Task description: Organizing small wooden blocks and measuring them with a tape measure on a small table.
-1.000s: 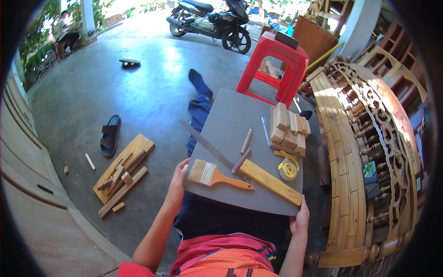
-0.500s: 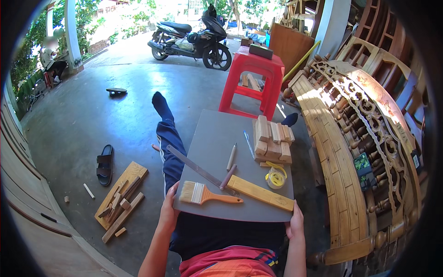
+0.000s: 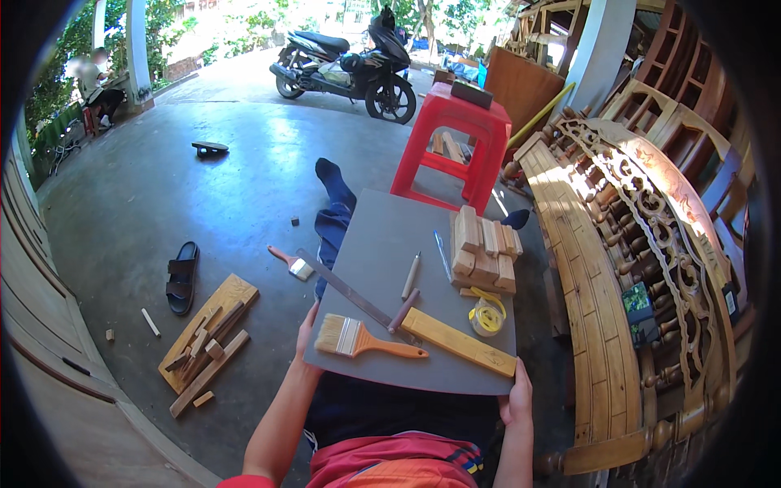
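A grey board (image 3: 382, 232) lies across my lap. My left hand (image 3: 307, 342) grips its left edge, fingers partly hidden beneath, and my right hand (image 3: 517, 394) grips its near right corner. Closest to my left hand rests a wide paintbrush (image 3: 382, 349) with an orange handle. By my right hand is a yellowish wooden bar (image 3: 460, 342), touching a try square (image 3: 346, 293) with a metal blade. Farther up lie a grey pen-like marker (image 3: 412, 275), a blue pen (image 3: 442, 254), a yellow tape measure (image 3: 486, 318) and a stack of wooden blocks (image 3: 484, 260).
A second paintbrush (image 3: 293, 263) lies on the floor beside my left leg. Wood scraps (image 3: 213, 346) and a sandal (image 3: 182, 281) are at left. A red stool (image 3: 455, 114) stands beyond the board, a carved wooden bench (image 3: 594, 317) at right, a motorbike (image 3: 350, 69) behind.
My left leg has shifted right toward the board, and the floor paintbrush and a small block beside it now show. Both hands keep their hold; the things on the board stay in place.
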A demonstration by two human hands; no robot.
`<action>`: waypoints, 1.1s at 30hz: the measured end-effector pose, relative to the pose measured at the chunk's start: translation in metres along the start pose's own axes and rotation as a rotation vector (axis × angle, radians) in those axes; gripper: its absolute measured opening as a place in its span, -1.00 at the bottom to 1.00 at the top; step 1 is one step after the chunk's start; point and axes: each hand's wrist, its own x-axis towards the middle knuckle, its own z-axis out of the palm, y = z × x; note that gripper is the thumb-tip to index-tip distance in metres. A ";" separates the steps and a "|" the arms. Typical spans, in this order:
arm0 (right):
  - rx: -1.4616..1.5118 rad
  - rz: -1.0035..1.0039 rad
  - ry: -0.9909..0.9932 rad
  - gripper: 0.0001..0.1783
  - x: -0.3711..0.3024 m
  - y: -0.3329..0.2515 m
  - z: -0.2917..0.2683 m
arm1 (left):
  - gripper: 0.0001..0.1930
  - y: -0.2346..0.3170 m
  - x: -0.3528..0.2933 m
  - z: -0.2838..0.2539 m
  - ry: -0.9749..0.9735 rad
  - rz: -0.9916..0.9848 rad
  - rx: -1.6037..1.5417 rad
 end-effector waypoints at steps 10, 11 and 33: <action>0.020 0.124 -0.014 -0.57 0.002 -0.009 0.000 | -0.45 -0.014 0.058 -0.052 -0.093 0.247 0.483; -0.008 0.117 -0.010 -0.56 0.002 -0.010 0.003 | -0.46 -0.015 0.060 -0.057 -0.089 0.270 0.539; 0.361 0.306 -0.202 -0.23 0.006 -0.008 0.001 | -0.49 0.005 0.055 -0.120 -0.101 0.438 1.181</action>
